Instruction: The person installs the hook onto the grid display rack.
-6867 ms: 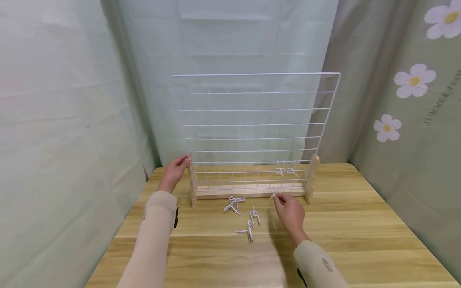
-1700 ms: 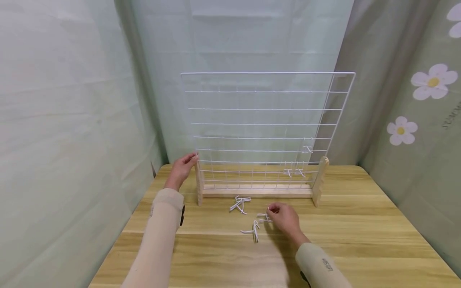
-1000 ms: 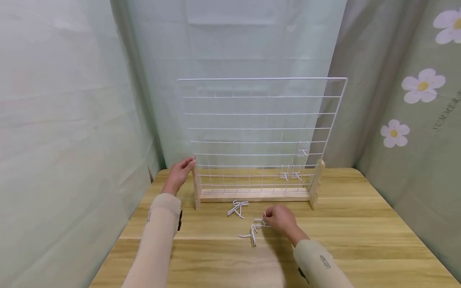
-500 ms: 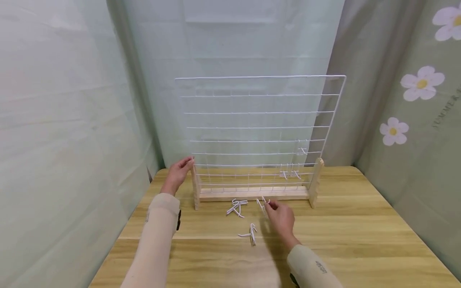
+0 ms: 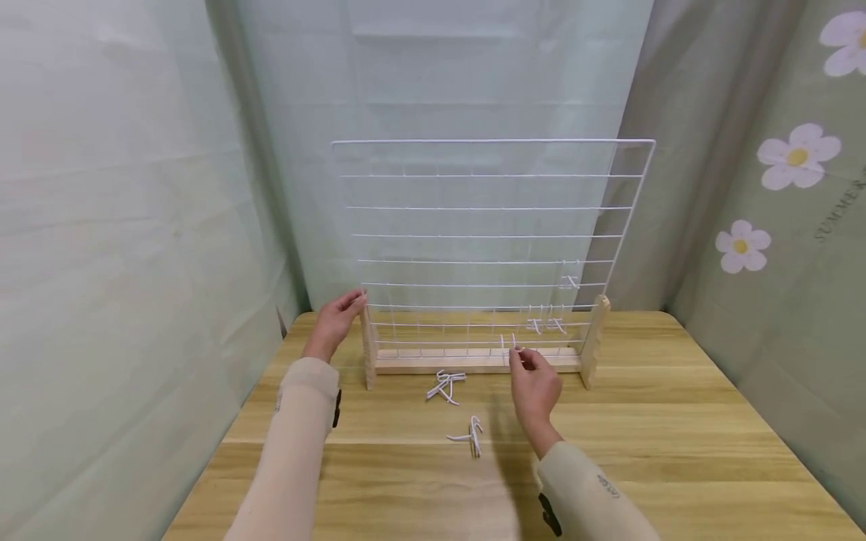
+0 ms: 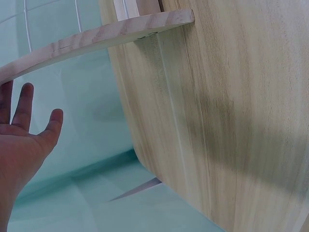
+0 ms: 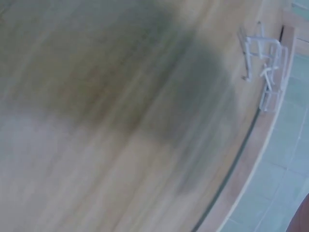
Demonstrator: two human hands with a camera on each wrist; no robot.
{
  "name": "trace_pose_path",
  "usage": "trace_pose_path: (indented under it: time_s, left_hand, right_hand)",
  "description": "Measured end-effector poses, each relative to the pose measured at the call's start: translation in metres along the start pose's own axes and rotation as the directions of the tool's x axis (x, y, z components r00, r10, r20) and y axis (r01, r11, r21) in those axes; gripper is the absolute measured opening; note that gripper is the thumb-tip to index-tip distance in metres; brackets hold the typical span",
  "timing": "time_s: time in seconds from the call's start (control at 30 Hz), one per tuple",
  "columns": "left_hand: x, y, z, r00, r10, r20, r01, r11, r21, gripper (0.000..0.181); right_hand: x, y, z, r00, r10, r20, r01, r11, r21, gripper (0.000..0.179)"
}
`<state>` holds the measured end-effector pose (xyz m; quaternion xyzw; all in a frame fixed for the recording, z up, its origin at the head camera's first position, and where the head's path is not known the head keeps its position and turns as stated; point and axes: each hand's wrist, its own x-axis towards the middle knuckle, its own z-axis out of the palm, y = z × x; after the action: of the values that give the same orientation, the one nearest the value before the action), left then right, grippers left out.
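Note:
A white wire grid rack (image 5: 494, 140) stands in a wooden base on the table. My left hand (image 5: 334, 321) pinches the top of its left wooden post (image 5: 368, 349); in the left wrist view some fingers (image 6: 24, 106) are spread beneath that post. Between right thumb and fingertips, my right hand (image 5: 534, 385) holds a white wire hook (image 5: 502, 349), prongs upward, in front of the grid's lower rows. Three similar hooks hang on the grid's right side: one higher (image 5: 570, 282) and two side by side below. Only an edge of the right hand (image 7: 300, 220) shows in its wrist view.
Tangled white hooks (image 5: 446, 387) lie on the wooden table (image 5: 649, 451) before the base, and a single hook (image 5: 475, 437) lies nearer. Pale green curtains (image 5: 135, 225) surround the table; the right one has printed flowers (image 5: 743, 246).
A third hook has come to hang on the grid's right side. My right hand has picked another off the table and lifted it to the lower grid. The left hand stays on the post.

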<state>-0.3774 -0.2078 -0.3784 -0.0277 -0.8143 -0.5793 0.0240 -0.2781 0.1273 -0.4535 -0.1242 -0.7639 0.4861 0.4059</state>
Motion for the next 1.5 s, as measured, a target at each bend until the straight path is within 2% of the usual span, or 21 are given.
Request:
trace_pose_path:
  time_s: [0.37, 0.53, 0.73, 0.93, 1.07, 1.17, 1.33, 1.5]
  left_hand:
    - [0.002, -0.001, -0.001, 1.000, -0.002, 0.002, 0.002, 1.000, -0.009, 0.055]
    - [0.002, -0.001, 0.000, 1.000, -0.002, 0.015, 0.002, 1.000, -0.017, 0.054]
    - [0.003, -0.002, -0.003, 1.000, 0.008, 0.005, -0.008, 1.000, -0.012, 0.055]
    - [0.001, -0.001, -0.003, 1.000, -0.021, 0.019, 0.021, 1.000, -0.008, 0.056]
    - [0.001, 0.000, -0.002, 0.999, -0.016, 0.028, 0.016, 1.000, -0.010, 0.056]
    - [0.001, -0.001, -0.001, 0.999, -0.006, 0.033, 0.007, 1.000, -0.018, 0.056]
    - [0.000, -0.001, 0.002, 0.999, -0.015, 0.030, 0.016, 0.999, -0.031, 0.054]
    - [0.000, 0.001, 0.000, 1.000, -0.013, 0.017, 0.014, 1.000, -0.015, 0.055]
  right_hand:
    - [0.026, -0.017, -0.004, 0.994, -0.022, -0.107, 0.031, 0.996, 0.083, 0.015]
    - [0.038, -0.030, -0.006, 0.990, 0.025, -0.137, -0.004, 0.989, 0.150, 0.015]
    - [0.059, -0.051, -0.006, 0.985, 0.111, -0.133, -0.074, 0.964, 0.256, 0.020]
    - [0.086, -0.070, -0.008, 0.977, 0.084, -0.194, -0.021, 0.952, 0.306, 0.019]
    - [0.100, -0.082, -0.007, 0.966, 0.087, -0.243, -0.014, 0.958, 0.287, 0.019]
    - [0.106, -0.085, -0.006, 0.962, 0.119, -0.248, -0.052, 0.964, 0.262, 0.019]
    - [0.103, -0.075, -0.003, 0.971, 0.154, -0.182, -0.122, 0.977, 0.177, 0.019]
    - [0.091, -0.062, -0.001, 0.983, 0.138, -0.118, -0.124, 0.985, 0.119, 0.020]
